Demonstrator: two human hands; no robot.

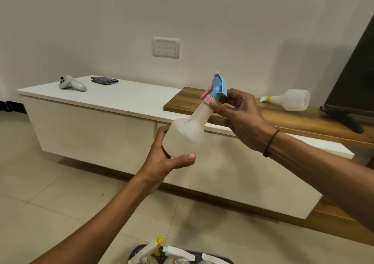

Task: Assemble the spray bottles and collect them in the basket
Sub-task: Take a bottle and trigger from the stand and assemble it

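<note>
Twisting the blue-pink sprayer head (216, 89) onto the bottle (186, 136) held above the floor, my right hand (238, 118) pinches its collar; my left hand (162, 162) grips the base; I'd keep threads square, then drop it into the basket (135, 253).

The basket (139, 251) and its spray bottles (174, 253) are cut off below.

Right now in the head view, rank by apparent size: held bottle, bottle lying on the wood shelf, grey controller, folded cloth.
1. held bottle, largest, though it is nearest the camera.
2. bottle lying on the wood shelf.
3. grey controller and folded cloth: they look alike, so no ranking.
</note>
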